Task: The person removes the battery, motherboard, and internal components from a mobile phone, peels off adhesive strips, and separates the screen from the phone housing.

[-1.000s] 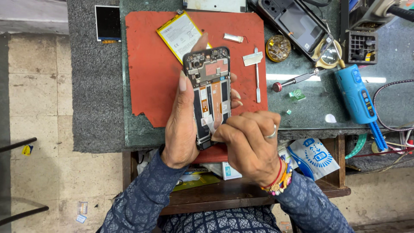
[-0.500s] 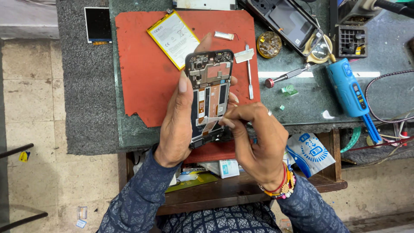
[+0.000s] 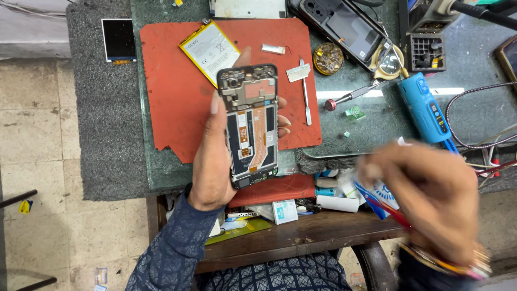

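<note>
phone (image 3: 251, 124) gripped open-backed by left hand (image 3: 214, 161) | right hand (image 3: 431, 202) blurred at 4 o'clock, grip untellable | yellow-edged white battery (image 3: 210, 50) at 11 o'clock on red mat (image 3: 172, 97)

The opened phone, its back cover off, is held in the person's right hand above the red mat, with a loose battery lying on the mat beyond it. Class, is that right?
Not quite. The head view shows the opened phone held in the left hand, not the right. The right hand is blurred, off to the side, away from the phone. The rest stands: the phone is above the red mat, and the loose battery lies on the mat beyond it.
</note>
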